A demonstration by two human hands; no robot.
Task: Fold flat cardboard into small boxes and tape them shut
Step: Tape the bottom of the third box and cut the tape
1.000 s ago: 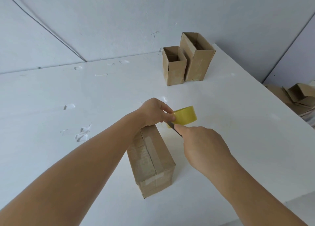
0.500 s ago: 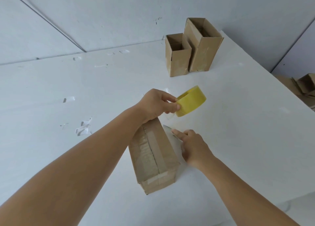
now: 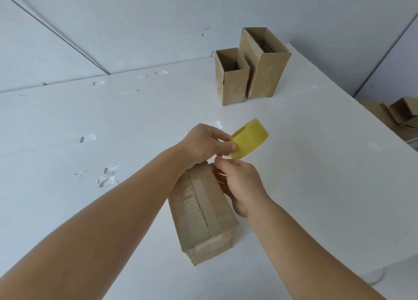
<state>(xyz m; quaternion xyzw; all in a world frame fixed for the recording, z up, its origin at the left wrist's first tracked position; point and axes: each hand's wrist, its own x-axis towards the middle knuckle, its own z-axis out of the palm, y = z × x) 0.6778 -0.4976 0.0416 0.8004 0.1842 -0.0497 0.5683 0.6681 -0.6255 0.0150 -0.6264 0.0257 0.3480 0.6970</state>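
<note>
the tape roll (image 3: 250, 138) is pinched by the left hand (image 3: 204, 142) just above the right hand (image 3: 241, 183), whose fingers pinch near the box (image 3: 203, 211) far end, its long axis running away from the person

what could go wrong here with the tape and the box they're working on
1. The left hand holds the yellow tape roll in the air above the box, and nothing pins the box down. A pull on the tape could tip or slide it.
2. The right hand pinches close under the roll; if it holds the clear tape end, which is too faint to confirm, that strip may twist and stick to itself.
3. The box already carries a lengthwise strip, so a new strip could go on crooked.
</note>
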